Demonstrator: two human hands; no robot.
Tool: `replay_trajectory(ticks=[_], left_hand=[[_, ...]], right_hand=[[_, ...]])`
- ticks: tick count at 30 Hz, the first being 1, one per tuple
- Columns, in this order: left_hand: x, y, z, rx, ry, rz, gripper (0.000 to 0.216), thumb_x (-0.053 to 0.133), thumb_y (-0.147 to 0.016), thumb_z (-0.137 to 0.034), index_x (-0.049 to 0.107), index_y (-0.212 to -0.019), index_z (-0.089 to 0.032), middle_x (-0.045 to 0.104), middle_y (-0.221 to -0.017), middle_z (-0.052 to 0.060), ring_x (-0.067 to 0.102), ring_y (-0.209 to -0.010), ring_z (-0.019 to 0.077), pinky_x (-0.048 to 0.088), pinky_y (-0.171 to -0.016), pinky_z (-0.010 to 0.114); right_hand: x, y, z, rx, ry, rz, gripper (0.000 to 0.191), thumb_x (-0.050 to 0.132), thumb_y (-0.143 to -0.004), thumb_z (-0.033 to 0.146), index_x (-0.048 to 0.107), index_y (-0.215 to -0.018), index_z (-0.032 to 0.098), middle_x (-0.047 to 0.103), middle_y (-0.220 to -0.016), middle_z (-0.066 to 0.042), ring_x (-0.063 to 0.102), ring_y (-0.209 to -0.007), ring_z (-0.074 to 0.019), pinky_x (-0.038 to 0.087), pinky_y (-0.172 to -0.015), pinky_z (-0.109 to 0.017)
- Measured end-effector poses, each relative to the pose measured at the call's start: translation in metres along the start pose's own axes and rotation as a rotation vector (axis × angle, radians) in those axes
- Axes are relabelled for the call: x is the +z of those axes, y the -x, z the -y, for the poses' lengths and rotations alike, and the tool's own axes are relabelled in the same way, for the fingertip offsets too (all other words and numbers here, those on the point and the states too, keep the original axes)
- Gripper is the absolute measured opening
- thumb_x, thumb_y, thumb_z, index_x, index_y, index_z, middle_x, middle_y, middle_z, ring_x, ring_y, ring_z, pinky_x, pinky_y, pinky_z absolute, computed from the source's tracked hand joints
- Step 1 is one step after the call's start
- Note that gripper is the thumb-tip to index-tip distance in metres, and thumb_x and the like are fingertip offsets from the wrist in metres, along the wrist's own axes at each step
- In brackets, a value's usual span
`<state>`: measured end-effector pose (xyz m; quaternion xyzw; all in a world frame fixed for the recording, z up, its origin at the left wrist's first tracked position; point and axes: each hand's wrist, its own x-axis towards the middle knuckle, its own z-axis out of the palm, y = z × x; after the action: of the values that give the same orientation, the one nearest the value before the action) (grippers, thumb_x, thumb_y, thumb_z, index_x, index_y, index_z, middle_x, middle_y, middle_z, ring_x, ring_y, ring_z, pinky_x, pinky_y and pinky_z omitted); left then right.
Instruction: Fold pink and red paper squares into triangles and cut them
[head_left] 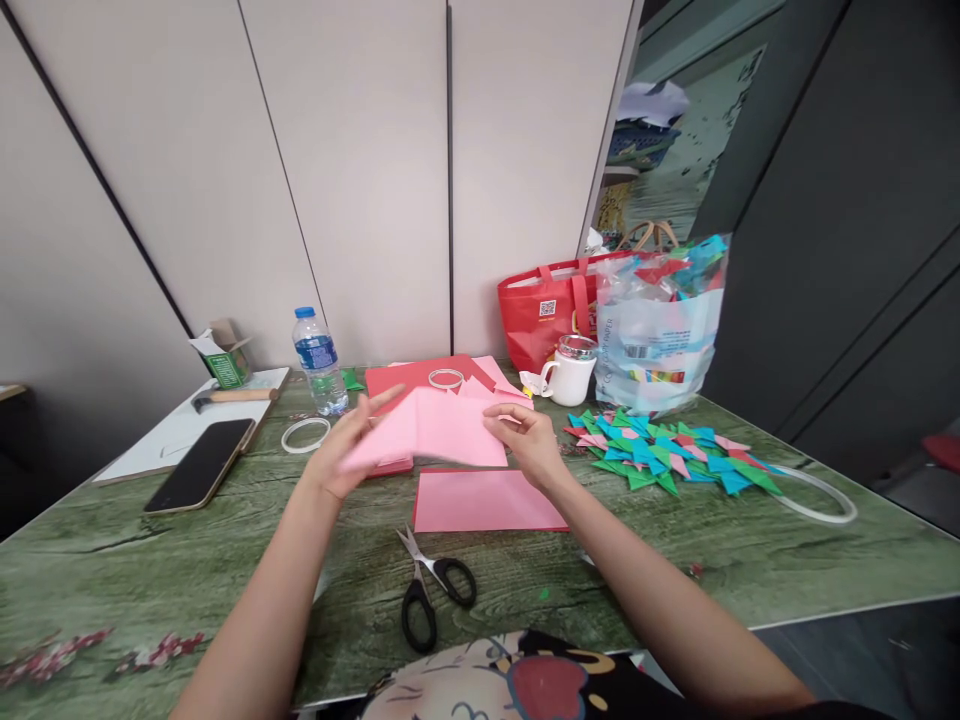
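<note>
Both my hands hold up a pink sheet of paper (431, 428) above the green table (150, 570). My left hand (346, 450) grips its left edge, fingers stretched along the sheet. My right hand (525, 440) pinches its right edge. Under the raised sheet lies a stack of pink paper (390, 466), and a single pink rectangle (484, 500) lies flat just in front of it. Black-handled scissors (431, 590) lie shut near the table's front edge, between my forearms.
A pile of folded green, blue and pink paper triangles (667, 455) lies at right, beside a white ring (814, 495). Behind stand a white mug (570, 375), plastic bag (660, 330), red bag (544, 310), red paper (409, 378), water bottle (319, 362). A phone (201, 465) lies left.
</note>
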<state>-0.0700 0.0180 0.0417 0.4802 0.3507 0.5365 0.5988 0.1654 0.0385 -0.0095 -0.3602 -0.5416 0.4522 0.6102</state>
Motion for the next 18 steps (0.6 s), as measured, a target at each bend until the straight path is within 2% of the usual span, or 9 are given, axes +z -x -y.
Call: replay_trajectory(ticks=[2, 3, 5, 6, 8, 9, 13, 15, 18], left_hand=[[0.001, -0.002, 0.002, 0.166, 0.136, -0.054, 0.040, 0.064, -0.071, -0.037, 0.061, -0.106, -0.018, 0.059, -0.116, 0.010, 0.057, -0.103, 0.0217, 0.051, -0.073, 0.025], [0.004, -0.001, 0.004, 0.209, 0.180, -0.003, 0.040, 0.066, -0.070, -0.029, 0.060, -0.107, -0.018, 0.056, -0.122, 0.009, 0.052, -0.111, 0.0217, 0.048, -0.084, 0.026], [0.017, 0.002, 0.011, 0.161, 0.178, 0.177, 0.051, 0.069, -0.066, -0.016, 0.054, -0.115, -0.019, 0.050, -0.128, 0.009, 0.044, -0.119, 0.0242, 0.040, -0.097, 0.035], [0.024, 0.004, 0.016, 0.117, 0.166, 0.260, 0.057, 0.070, -0.064, -0.012, 0.052, -0.117, -0.020, 0.049, -0.129, 0.011, 0.042, -0.120, 0.0263, 0.037, -0.099, 0.040], [0.038, 0.007, 0.025, 0.092, 0.169, 0.324, 0.062, 0.072, -0.062, -0.012, 0.050, -0.120, -0.021, 0.048, -0.130, 0.011, 0.039, -0.122, 0.0285, 0.035, -0.100, 0.044], [0.042, 0.008, 0.029, 0.114, 0.194, 0.283, 0.059, 0.072, -0.064, -0.016, 0.051, -0.119, -0.020, 0.050, -0.128, 0.012, 0.039, -0.122, 0.0287, 0.035, -0.100, 0.044], [0.043, 0.003, 0.034, 0.163, 0.288, -0.114, 0.046, 0.067, -0.069, -0.016, 0.055, -0.113, -0.017, 0.059, -0.116, 0.011, 0.047, -0.115, 0.0285, 0.040, -0.096, 0.044], [0.038, 0.000, 0.031, 0.166, 0.293, -0.198, 0.046, 0.068, -0.066, -0.012, 0.056, -0.110, -0.016, 0.062, -0.111, 0.011, 0.051, -0.111, 0.0282, 0.043, -0.093, 0.044], [0.034, -0.001, 0.027, 0.157, 0.281, -0.215, 0.046, 0.069, -0.063, -0.008, 0.058, -0.108, -0.015, 0.065, -0.104, 0.010, 0.055, -0.105, 0.0268, 0.046, -0.090, 0.042]], right_hand=[[0.002, 0.000, -0.001, 0.009, -0.088, -0.118, 0.029, 0.070, -0.061, 0.036, 0.063, -0.081, 0.016, 0.061, -0.075, -0.002, 0.053, -0.057, -0.0099, 0.044, -0.049, -0.023], [0.003, 0.000, -0.001, 0.013, -0.129, -0.154, 0.030, 0.069, -0.061, 0.036, 0.063, -0.083, 0.017, 0.062, -0.076, -0.002, 0.053, -0.056, -0.0097, 0.045, -0.049, -0.023], [0.006, 0.001, -0.001, 0.017, -0.180, -0.163, 0.031, 0.068, -0.063, 0.037, 0.064, -0.086, 0.018, 0.062, -0.082, -0.003, 0.055, -0.059, -0.0102, 0.048, -0.051, -0.024], [0.008, 0.002, -0.001, 0.013, -0.184, -0.141, 0.030, 0.067, -0.064, 0.037, 0.064, -0.086, 0.018, 0.062, -0.087, -0.003, 0.057, -0.062, -0.0109, 0.050, -0.054, -0.025], [0.012, 0.006, -0.001, -0.005, -0.156, -0.072, 0.027, 0.064, -0.066, 0.037, 0.066, -0.086, 0.019, 0.059, -0.098, -0.004, 0.059, -0.071, -0.0125, 0.053, -0.058, -0.026], [0.014, 0.008, -0.001, -0.016, -0.137, -0.029, 0.024, 0.063, -0.068, 0.035, 0.066, -0.086, 0.019, 0.056, -0.102, -0.004, 0.059, -0.074, -0.0132, 0.054, -0.059, -0.026], [0.018, 0.017, -0.001, -0.067, -0.076, 0.220, 0.022, 0.054, -0.074, 0.027, 0.065, -0.092, 0.024, 0.052, -0.102, -0.004, 0.057, -0.082, -0.0145, 0.056, -0.064, -0.029], [0.019, 0.020, 0.000, -0.135, 0.023, 0.328, 0.026, 0.052, -0.075, 0.023, 0.064, -0.098, 0.026, 0.051, -0.099, -0.004, 0.055, -0.088, -0.0156, 0.055, -0.068, -0.030], [0.018, 0.022, 0.002, -0.262, 0.185, 0.354, 0.027, 0.062, -0.071, 0.022, 0.064, -0.097, 0.026, 0.045, -0.107, -0.006, 0.048, -0.105, -0.0188, 0.053, -0.077, -0.031]])
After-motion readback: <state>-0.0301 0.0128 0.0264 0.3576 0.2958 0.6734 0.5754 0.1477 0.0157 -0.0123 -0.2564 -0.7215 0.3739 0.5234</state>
